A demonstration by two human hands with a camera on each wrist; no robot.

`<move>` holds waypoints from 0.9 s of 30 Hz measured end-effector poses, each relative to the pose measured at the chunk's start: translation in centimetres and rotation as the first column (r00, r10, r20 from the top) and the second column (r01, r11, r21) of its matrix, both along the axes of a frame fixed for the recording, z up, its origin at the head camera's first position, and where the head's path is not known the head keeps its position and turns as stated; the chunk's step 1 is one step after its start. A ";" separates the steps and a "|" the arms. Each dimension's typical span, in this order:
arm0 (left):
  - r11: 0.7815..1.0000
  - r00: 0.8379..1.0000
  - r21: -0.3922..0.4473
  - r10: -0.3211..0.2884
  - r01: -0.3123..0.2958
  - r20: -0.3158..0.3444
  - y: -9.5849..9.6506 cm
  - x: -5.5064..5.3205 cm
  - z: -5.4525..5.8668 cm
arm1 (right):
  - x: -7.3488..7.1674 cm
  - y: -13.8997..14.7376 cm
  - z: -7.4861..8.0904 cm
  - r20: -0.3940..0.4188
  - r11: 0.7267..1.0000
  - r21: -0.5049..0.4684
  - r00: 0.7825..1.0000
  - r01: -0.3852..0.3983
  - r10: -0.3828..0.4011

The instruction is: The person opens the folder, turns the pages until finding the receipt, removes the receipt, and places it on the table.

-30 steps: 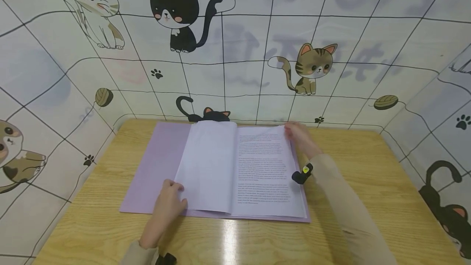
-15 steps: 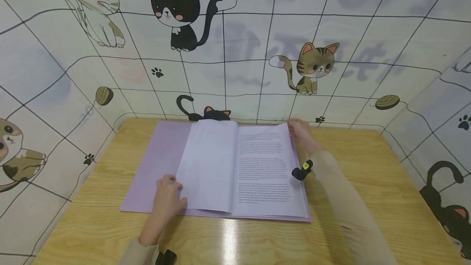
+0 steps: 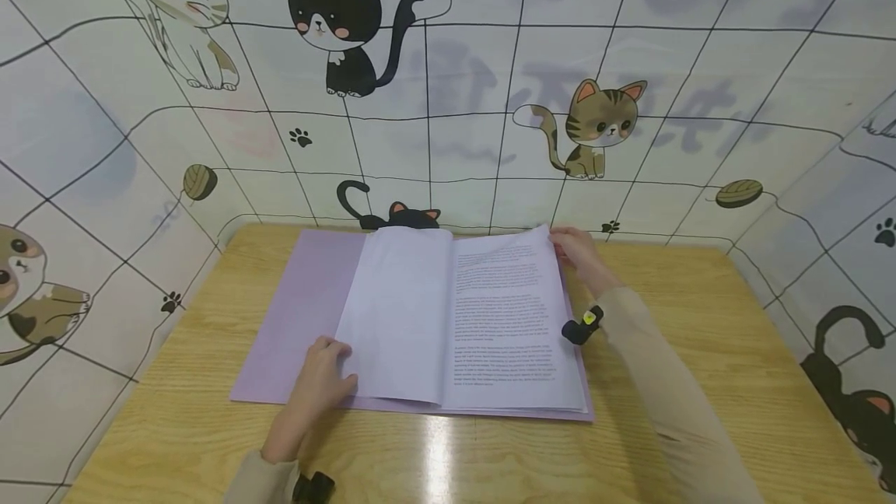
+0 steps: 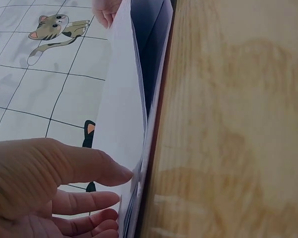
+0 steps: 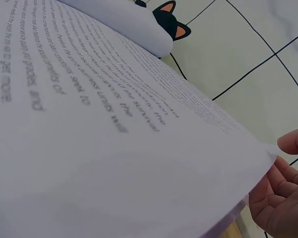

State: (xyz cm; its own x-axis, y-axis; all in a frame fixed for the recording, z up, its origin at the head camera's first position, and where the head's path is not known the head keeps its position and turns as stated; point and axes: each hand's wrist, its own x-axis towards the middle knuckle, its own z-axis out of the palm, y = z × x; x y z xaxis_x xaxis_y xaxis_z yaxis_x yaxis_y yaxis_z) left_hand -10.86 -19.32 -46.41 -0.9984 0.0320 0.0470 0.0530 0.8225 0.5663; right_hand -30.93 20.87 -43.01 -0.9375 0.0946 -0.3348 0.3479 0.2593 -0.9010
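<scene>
A lilac folder (image 3: 297,317) lies spread on the table with white sheets inside. On its left side, the turned sheets (image 3: 399,309) show a blank face. The right-hand page (image 3: 500,333) carries printed text, and its top right corner is lifted. My right hand (image 3: 577,251) pinches that corner; in the right wrist view the thumb and fingers meet at the corner of the printed page (image 5: 188,163). My left hand (image 3: 318,379) rests at the lower left edge of the turned sheets, its thumb (image 4: 104,166) touching the paper edge in the left wrist view, fingers loosely bent.
The wooden table (image 3: 700,333) extends to both sides and in front of the folder. Behind it stands a white backdrop (image 3: 462,146) with cartoon cats and grid lines, close to the folder's top edge. A black wrist camera (image 3: 582,325) overhangs the page's right edge.
The right hand has drawn the page's top right corner slightly up, and the printed page now bows more at the top. The left hand has stayed nearly in place.
</scene>
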 end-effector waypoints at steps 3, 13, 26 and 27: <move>1.000 1.000 0.011 -0.008 0.008 -0.001 -0.1 -0.1 0.0 | 0.2 0.0 0.2 0.003 0.999 -0.032 1.000 -0.021 0.021; 1.000 1.000 0.010 -0.010 0.010 -0.005 -0.1 0.0 -0.3 | 1.3 -0.3 0.9 0.016 0.988 -0.119 0.994 -0.101 0.104; 1.000 1.000 0.018 -0.007 0.007 -0.015 0.0 0.0 -0.3 | 3.7 -0.9 2.5 -0.069 0.951 -0.242 0.981 -0.193 0.182; 1.000 1.000 0.018 -0.007 0.007 -0.014 0.0 0.0 -0.4 | 3.9 -1.0 2.6 -0.071 0.951 -0.238 0.980 -0.196 0.184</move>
